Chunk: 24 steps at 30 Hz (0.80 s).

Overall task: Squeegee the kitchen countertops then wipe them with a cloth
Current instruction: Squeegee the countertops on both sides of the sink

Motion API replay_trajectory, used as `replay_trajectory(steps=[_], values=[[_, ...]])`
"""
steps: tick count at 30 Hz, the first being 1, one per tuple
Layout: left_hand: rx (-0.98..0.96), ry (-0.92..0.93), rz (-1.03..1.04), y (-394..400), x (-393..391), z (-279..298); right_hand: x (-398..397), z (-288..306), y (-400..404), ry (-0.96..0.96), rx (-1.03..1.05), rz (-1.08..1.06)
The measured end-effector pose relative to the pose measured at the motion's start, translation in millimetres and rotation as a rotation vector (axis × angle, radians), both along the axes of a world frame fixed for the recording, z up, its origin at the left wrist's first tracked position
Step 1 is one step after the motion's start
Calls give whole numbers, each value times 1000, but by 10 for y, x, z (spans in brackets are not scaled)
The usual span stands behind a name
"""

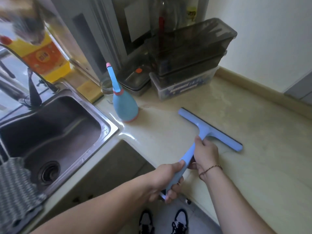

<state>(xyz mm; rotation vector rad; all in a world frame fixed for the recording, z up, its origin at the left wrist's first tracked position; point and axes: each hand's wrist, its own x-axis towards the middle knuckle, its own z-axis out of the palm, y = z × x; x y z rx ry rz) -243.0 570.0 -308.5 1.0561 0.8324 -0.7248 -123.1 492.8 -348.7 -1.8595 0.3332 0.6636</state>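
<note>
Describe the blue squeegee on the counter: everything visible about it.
The squeegee is pale blue, apparently plastic, T-shaped: a long straight head with a dark rubber strip along its far edge and a curved handle running back toward the person. Its blade rests on the beige countertop, lying diagonally to the right of the sink. The right hand holds the handle near the head; the left hand grips its lower end.
</note>
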Motion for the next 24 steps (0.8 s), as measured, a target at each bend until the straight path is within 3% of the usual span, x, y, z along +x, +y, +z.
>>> replay_trajectory(steps=[7,24], values=[[5,-18,22,5,-524,3,-528,122,38,15,-43,28],[-6,-38,64,90,-989,-48,-1019,96,88,10,-64,10]])
